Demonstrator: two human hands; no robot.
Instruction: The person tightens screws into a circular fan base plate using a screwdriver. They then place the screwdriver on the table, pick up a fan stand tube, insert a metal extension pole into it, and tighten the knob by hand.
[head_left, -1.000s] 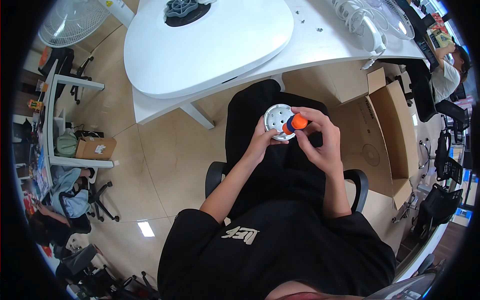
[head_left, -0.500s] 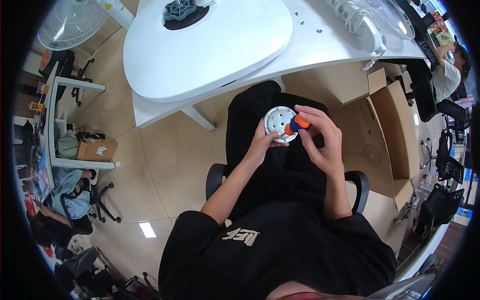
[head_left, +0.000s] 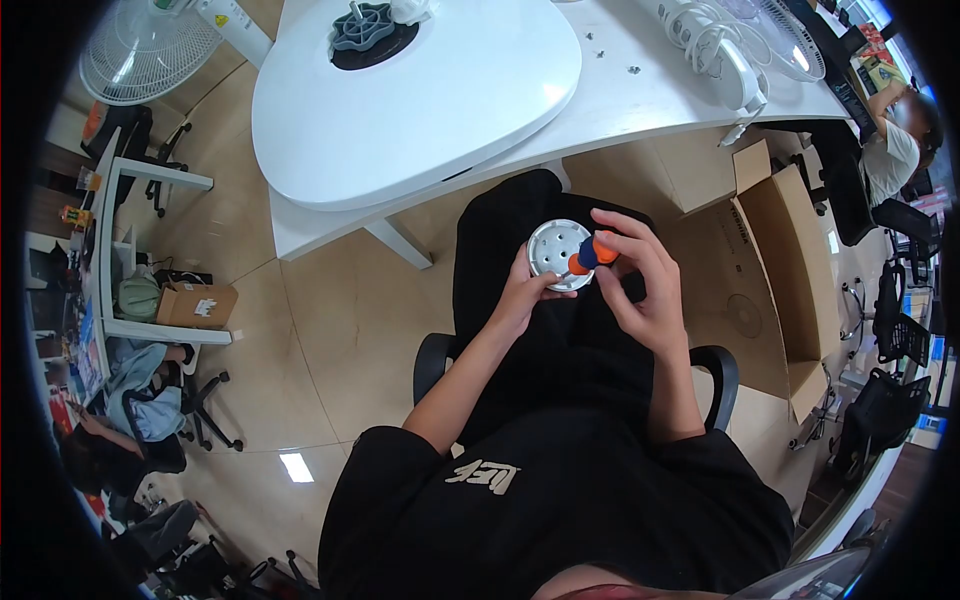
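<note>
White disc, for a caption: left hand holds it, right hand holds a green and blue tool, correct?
Not green: the head view shows an orange and blue tool in the right hand; the left hand does hold the white disc.

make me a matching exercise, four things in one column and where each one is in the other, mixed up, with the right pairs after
Things:
1. disc
2. screwdriver
3. grey knob
4. big carton

Places:
A. on the white base
B. in the left hand
C. on the floor
D. in the right hand

Pairs: 1-B, 2-D, 3-A, 4-C
</note>
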